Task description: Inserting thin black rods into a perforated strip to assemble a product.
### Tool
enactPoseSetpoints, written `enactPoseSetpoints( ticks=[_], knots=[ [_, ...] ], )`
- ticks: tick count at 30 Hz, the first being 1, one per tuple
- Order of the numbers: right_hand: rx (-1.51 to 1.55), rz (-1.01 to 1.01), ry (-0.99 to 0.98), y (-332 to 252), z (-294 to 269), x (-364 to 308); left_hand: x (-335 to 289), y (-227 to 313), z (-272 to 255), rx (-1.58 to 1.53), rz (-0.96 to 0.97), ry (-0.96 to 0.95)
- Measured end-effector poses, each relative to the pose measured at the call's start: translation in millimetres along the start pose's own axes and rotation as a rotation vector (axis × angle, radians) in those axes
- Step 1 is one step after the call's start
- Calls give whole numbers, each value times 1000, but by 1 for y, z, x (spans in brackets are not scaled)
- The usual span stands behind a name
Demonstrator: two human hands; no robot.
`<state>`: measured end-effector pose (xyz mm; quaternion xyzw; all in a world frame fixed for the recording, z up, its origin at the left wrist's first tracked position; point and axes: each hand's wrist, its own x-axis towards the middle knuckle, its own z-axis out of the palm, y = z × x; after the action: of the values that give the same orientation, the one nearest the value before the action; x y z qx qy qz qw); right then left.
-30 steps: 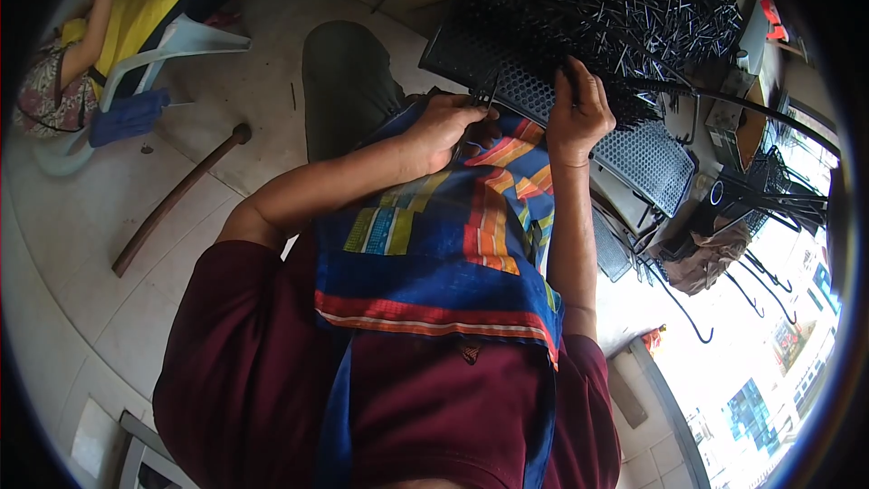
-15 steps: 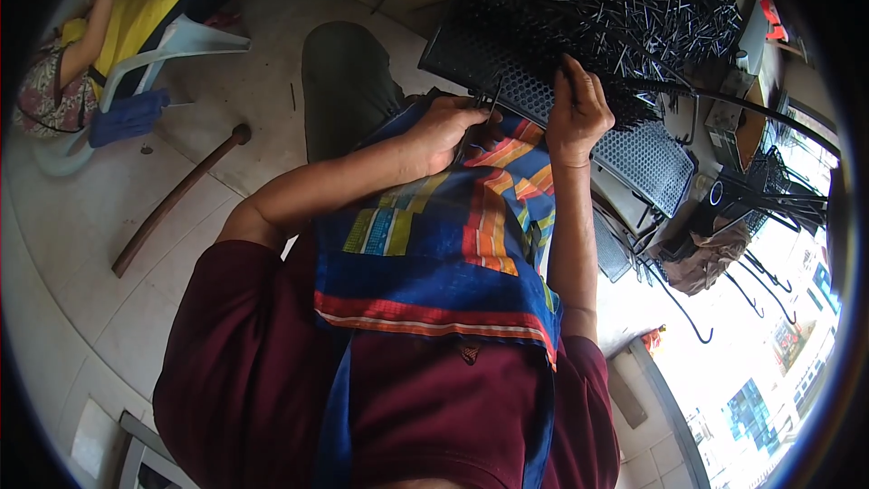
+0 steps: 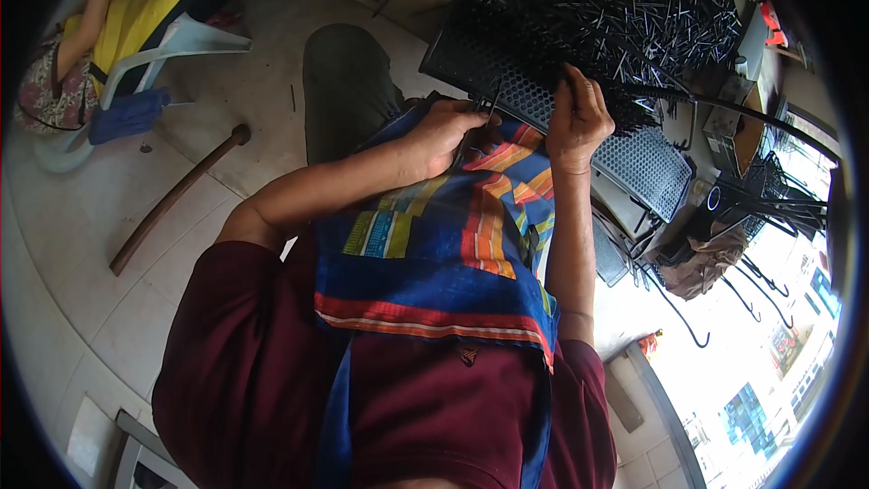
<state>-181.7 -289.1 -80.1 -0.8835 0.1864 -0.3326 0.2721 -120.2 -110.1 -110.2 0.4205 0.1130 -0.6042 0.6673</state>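
My left hand (image 3: 445,136) is closed at the apron over my lap, with a thin dark stick (image 3: 495,97) rising from its fingertips; the rest of what it holds is hidden. In front of it lies a black panel (image 3: 520,95) full of small round holes, many short black bristles (image 3: 534,36) standing along its far side. My right hand (image 3: 580,118) is raised over the panel's right part, thumb and fingers pinched at the bristles' edge. Whatever sits between those fingertips is too dark to make out.
Beyond the panel spreads a heap of loose black sticks (image 3: 634,0). A second perforated panel (image 3: 644,163) and several hooked black rods (image 3: 674,308) are at right. On the left are a wooden-handled tool (image 3: 176,204) on the tiled floor, a pale chair (image 3: 172,41) and another person's arm (image 3: 86,32).
My right hand has dipped very slightly toward me, still pinched. The left hand stays in place with the thin stick.
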Motion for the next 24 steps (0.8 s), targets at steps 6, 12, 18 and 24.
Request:
enactPoseSetpoints(
  ticks=[6,12,18,24],
  knots=[
    [-33,70,-71,-7,-4,9,-1,0,3,0,17,-18],
    [64,-124,-191,-7,-7,0,-1,0,1,6,17,-17],
    [-286,-57,-184,-6,3,-1,-1,2,2,26,7,-42],
    [-325,-142,-116,-10,-3,-9,-1,2,1,-2,12,-92]
  ],
)
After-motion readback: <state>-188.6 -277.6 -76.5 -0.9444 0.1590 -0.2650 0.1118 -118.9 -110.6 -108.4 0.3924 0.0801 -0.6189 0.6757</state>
